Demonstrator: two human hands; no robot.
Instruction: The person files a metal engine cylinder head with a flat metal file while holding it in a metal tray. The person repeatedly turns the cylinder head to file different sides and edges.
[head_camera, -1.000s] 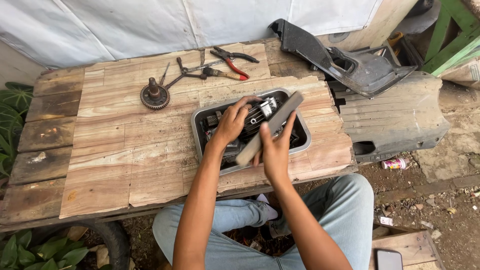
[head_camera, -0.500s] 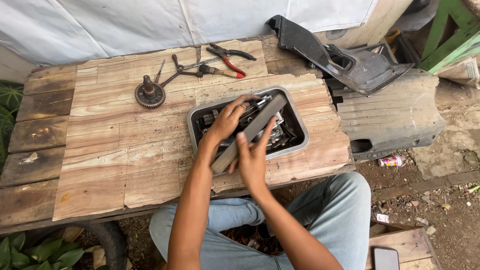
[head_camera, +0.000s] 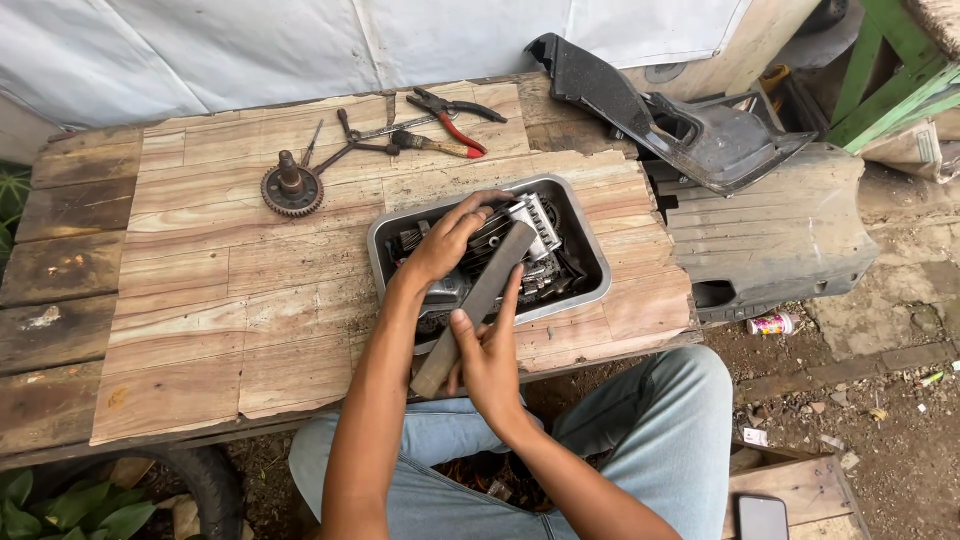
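Note:
A grey metal tray (head_camera: 596, 252) sits on the wooden table (head_camera: 200, 300) and holds a dark engine part (head_camera: 528, 262) with metal fins. My left hand (head_camera: 447, 243) rests on top of that engine part, fingers spread over it. My right hand (head_camera: 490, 362) grips a long flat grey bar (head_camera: 476, 305) near its lower end. The bar lies slanted across the tray's front rim, its upper end over the engine part and its lower end past the table's edge.
A toothed gear with a shaft (head_camera: 291, 187) lies at the table's back left. Red-handled pliers (head_camera: 452, 112) and a few hand tools (head_camera: 385, 137) lie at the back. Black plastic panels (head_camera: 700, 130) lean at the right. A phone (head_camera: 762, 517) lies on a wooden crate at bottom right.
The bar has slid down toward me, its lower end now past the table edge. My right hand has moved down with it. My left hand stays on the engine part.

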